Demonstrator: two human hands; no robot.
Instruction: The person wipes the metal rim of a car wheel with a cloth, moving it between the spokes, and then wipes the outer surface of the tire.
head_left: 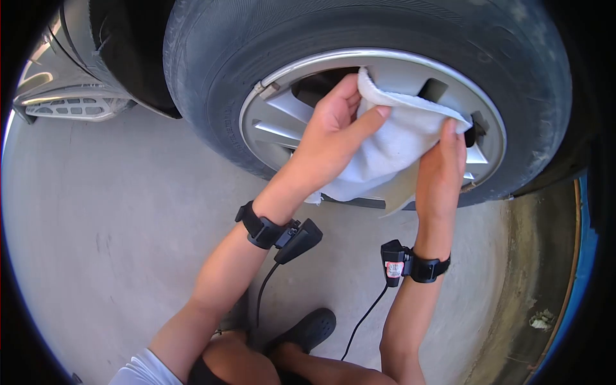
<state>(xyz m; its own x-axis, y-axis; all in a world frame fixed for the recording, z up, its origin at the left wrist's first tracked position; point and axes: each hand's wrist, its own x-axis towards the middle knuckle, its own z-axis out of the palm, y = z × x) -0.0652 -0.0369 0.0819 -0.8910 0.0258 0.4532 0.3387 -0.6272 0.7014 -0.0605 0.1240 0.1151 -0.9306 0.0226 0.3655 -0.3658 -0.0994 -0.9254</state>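
A white cloth (pixel 391 141) hangs spread between my hands in front of a silver alloy wheel (pixel 295 67). My left hand (pixel 337 131) pinches its upper left corner, thumb on the near side and fingers curled behind. At the cloth's right corner, my right hand (pixel 446 157) grips the edge with its thumb up; its other fingers are mostly hidden. The cloth's lower end droops past the bottom of the rim. Around the wheel is a black tire (pixel 212 96), and the cloth covers much of the wheel's middle.
A vehicle side step (pixel 77 106) juts out at the upper left. Grey concrete floor (pixel 128 212) lies below the tire. Wrist straps carry black devices (pixel 298 240) with cables hanging down. My foot in a dark clog (pixel 314 330) is beneath. A blue surface (pixel 587 231) borders the right.
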